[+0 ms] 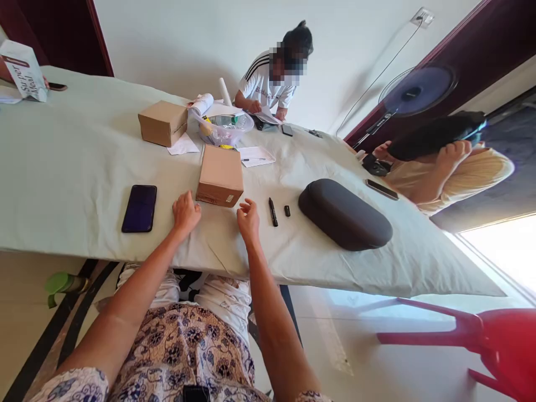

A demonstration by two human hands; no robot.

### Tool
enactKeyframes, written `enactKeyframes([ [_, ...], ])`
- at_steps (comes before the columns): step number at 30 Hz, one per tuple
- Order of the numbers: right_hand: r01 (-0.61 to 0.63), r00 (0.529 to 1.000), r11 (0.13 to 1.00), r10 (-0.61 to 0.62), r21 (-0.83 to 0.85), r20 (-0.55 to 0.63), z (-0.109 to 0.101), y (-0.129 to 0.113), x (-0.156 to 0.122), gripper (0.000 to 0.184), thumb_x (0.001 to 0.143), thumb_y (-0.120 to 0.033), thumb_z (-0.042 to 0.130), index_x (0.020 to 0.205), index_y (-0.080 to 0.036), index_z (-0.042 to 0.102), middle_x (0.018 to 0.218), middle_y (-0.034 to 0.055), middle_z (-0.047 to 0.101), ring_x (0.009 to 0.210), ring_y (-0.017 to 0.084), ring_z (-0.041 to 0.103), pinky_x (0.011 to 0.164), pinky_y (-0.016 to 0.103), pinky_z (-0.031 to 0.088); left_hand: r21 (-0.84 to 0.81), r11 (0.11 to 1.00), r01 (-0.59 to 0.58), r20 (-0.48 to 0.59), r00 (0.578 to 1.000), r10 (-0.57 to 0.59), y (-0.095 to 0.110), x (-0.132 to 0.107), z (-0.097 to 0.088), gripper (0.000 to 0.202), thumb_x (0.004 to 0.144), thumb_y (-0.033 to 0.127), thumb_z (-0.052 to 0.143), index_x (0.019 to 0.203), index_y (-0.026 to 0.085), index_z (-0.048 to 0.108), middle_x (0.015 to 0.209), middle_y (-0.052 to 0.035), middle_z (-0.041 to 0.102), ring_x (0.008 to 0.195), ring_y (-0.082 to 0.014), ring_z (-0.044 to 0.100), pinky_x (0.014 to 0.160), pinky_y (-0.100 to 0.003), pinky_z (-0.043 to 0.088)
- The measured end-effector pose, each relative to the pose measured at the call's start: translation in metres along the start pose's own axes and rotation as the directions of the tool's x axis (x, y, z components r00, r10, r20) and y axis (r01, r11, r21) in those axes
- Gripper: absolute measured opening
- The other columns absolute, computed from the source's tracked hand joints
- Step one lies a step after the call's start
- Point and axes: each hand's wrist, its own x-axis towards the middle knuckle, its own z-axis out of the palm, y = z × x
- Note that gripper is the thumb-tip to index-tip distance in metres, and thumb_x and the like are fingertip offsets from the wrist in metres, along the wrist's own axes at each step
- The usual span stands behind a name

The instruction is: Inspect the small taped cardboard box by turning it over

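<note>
A closed brown cardboard box [220, 173] sits on the cloth in front of me, with a small printed mark at its lower right corner. My left hand [186, 213] rests on the table just left of the box's near side, fingers loosely bent and holding nothing. Close to the near right corner is my right hand [248, 219], its fingers slightly curled and apart, also with nothing in them. To its right lie a black marker [273, 212] without its cap and the black cap [287, 210]. Left of my left hand lies a dark smartphone [139, 209].
A dark elongated case [345, 214] lies to the right. Behind are another cardboard box [163, 123], a plastic basin [224, 134] holding a bottle, and paper with a pen [256, 157]. People sit across and at the right end. A red chair [494, 340] stands right.
</note>
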Motion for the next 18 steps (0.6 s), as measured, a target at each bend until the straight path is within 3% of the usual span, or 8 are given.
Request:
enactKeyframes([
  [4,0.083,0.995,0.993,-0.077,-0.082,0.066,0.012,0.009,-0.006,0.048,0.081,-0.022,0.051,0.128,-0.021,0.048,0.123,0.0126,0.069,0.106,0.021,0.067,0.097,0.04,0.051,-0.119,0.992,-0.051,-0.017,0.999,0.049,-0.01,-0.009,0.019,0.037,0.063,0.011,0.071,0.099,0.017,0.065,0.116,-0.0203,0.069,0.127,-0.0416,0.056,0.121,-0.06,0.023],
  [8,0.117,0.988,0.993,-0.12,0.031,0.099,0.016,0.016,-0.015,0.041,0.084,-0.033,0.054,0.124,-0.022,0.047,0.123,0.011,0.07,0.098,0.018,0.069,0.089,0.035,0.054,-0.224,0.961,-0.16,-0.055,0.987,0.152,-0.015,-0.013,0.01,0.048,0.073,0.03,0.076,0.118,0.018,0.065,0.13,-0.0181,0.064,0.131,-0.0353,0.054,0.12,-0.05,0.033],
  [11,0.175,0.968,0.981,-0.187,0.084,0.169,0.015,0.018,-0.016,0.035,0.085,-0.04,0.057,0.114,-0.021,0.051,0.11,0.0088,0.074,0.093,0.019,0.07,0.088,0.035,0.054,-0.214,0.935,-0.282,-0.046,0.959,0.279,-0.011,-0.015,0.002,0.058,0.087,0.047,0.064,0.138,0.02,0.055,0.146,-0.017,0.053,0.138,-0.0304,0.049,0.117,-0.045,0.04],
  [15,0.334,0.894,0.941,-0.335,0.057,0.296,0.015,0.016,-0.018,0.03,0.087,-0.043,0.057,0.107,-0.021,0.061,0.087,0.0039,0.075,0.076,0.018,0.068,0.077,0.032,0.052,-0.161,0.897,-0.412,-0.089,0.911,0.402,-0.009,-0.018,-0.004,0.059,0.097,0.053,0.049,0.147,0.022,0.044,0.154,-0.0164,0.044,0.145,-0.027,0.042,0.116,-0.043,0.043],
  [18,0.45,0.827,0.892,-0.429,0.03,0.362,0.014,0.014,-0.023,0.028,0.09,-0.044,0.055,0.1,-0.022,0.068,0.072,0.0008,0.069,0.065,0.016,0.061,0.069,0.029,0.049,-0.082,0.851,-0.518,-0.146,0.851,0.504,-0.01,-0.018,-0.006,0.05,0.1,0.047,0.044,0.143,0.022,0.049,0.152,-0.0163,0.047,0.144,-0.0259,0.045,0.115,-0.043,0.044],
])
